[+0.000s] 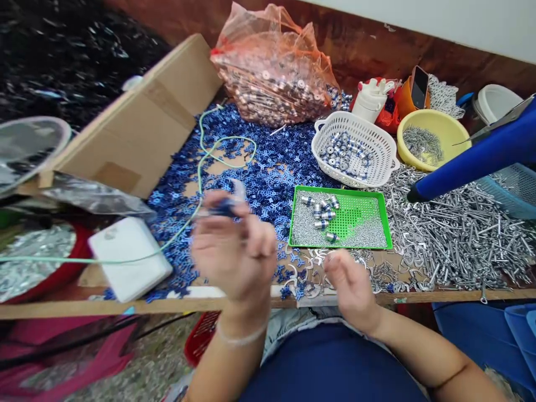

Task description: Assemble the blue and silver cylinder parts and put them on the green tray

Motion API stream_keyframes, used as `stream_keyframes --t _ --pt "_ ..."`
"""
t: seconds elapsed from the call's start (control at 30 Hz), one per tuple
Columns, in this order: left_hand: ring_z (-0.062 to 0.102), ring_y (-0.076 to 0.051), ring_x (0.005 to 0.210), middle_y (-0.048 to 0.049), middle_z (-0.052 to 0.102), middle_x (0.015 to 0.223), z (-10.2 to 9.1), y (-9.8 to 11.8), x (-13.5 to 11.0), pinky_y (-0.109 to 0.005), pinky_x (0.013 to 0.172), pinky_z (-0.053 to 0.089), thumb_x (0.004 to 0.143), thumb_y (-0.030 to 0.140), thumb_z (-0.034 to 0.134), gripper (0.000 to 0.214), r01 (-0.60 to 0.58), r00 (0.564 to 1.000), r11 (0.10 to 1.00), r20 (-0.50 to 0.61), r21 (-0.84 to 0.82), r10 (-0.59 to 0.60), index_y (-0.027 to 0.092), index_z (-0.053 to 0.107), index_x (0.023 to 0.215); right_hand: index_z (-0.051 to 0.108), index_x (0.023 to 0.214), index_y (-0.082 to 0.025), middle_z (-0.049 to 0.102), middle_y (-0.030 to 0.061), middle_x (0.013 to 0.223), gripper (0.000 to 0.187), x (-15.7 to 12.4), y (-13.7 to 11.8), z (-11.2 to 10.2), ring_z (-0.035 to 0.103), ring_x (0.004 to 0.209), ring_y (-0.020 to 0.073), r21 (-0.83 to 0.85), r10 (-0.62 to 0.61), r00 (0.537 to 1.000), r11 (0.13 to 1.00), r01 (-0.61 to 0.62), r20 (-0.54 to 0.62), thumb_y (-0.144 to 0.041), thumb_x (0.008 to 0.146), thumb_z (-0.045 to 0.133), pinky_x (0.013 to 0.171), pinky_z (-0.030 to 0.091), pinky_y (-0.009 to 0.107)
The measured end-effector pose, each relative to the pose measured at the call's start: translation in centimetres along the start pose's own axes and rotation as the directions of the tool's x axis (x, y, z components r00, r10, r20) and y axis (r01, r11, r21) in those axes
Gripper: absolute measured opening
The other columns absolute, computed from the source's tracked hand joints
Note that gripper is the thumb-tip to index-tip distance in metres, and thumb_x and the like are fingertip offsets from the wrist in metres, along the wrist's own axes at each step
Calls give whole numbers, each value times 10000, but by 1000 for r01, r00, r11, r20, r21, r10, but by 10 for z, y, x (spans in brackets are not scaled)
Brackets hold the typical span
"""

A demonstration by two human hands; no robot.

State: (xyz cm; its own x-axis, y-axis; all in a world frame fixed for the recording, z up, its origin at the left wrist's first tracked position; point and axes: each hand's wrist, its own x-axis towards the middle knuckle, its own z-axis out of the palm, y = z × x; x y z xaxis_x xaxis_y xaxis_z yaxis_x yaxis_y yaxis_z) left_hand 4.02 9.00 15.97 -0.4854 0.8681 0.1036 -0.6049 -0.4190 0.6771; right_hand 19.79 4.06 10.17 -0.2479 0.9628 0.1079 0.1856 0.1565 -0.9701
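My left hand (234,251) is raised above the table edge, fingers pinched on a small blue plastic piece (226,207); the hand is blurred by motion. My right hand (349,285) rests low at the table's front edge with fingers curled near loose metal clips (312,279); I cannot make out anything in it. Just beyond both hands lies a green tray (377,202) with several small metal rollers (324,215) and a layer of tiny silver parts. Blue plastic pieces (268,173) cover the table middle.
A white basket (379,167) with rollers, a yellow bowl (454,131), an orange mesh bag (272,72) of parts, a cardboard box (138,123), a white power bank (128,257) with a green cable, a pile of metal pins (464,234), a blue tube (481,156).
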Motion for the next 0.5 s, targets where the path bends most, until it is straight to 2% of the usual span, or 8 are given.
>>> stream_keyframes --t 0.03,0.1,0.13,0.2,0.27,0.37,0.43,0.5 --pt "319 17 293 93 622 613 2 -12 -10 -165 264 202 679 364 763 200 5 996 1000 89 -3 -5 228 681 800 455 748 -213 455 -39 582 261 6 -4 1 443 490 97 254 169 985 955 -154 -37 -380 922 356 499 397 230" --pt "369 4 309 56 640 628 2 -36 -29 -154 303 317 682 343 765 204 13 988 999 155 29 -18 213 696 823 455 731 -206 525 -26 665 261 22 -9 6 509 545 88 637 432 902 693 -338 8 -419 880 450 583 467 242" --pt "405 -6 326 40 642 629 0 -46 -36 -156 333 365 684 348 762 213 19 982 998 187 58 -29 209 701 833 464 728 -198 554 -18 703 249 29 -9 9 536 577 87 743 512 857 548 -384 66 -410 851 508 621 483 248" --pt "478 -31 370 24 629 603 -6 -59 -45 -162 380 419 692 359 753 221 44 973 992 220 114 -69 204 705 843 483 734 -186 563 -24 683 215 39 -7 16 537 576 81 836 616 764 304 -456 192 -363 818 571 614 479 230" --pt "525 -50 410 24 611 575 -12 -63 -47 -171 431 464 689 374 751 233 88 972 985 204 146 -117 201 705 837 480 730 -183 522 -47 598 210 42 -3 20 507 521 75 861 673 686 142 -488 277 -346 836 559 547 452 203" --pt "528 -44 413 32 616 589 -17 -61 -43 -203 529 523 683 390 754 236 112 980 985 147 131 -131 209 702 825 460 719 -181 559 -28 632 241 38 1 21 529 530 80 861 701 636 63 -504 321 -357 877 504 530 451 207" --pt "525 -42 419 35 624 600 -20 -56 -39 -220 574 537 667 397 765 239 101 987 986 115 132 -116 219 703 813 467 729 -177 599 -1 712 243 30 3 15 552 564 88 837 703 629 88 -540 332 -368 874 509 535 463 223" --pt "518 -50 431 41 616 580 -27 -50 -34 -220 569 529 625 415 789 261 89 994 981 54 172 -100 228 703 786 484 724 -170 592 5 718 257 19 5 1 530 547 86 790 688 639 155 -593 344 -389 831 567 464 420 201"
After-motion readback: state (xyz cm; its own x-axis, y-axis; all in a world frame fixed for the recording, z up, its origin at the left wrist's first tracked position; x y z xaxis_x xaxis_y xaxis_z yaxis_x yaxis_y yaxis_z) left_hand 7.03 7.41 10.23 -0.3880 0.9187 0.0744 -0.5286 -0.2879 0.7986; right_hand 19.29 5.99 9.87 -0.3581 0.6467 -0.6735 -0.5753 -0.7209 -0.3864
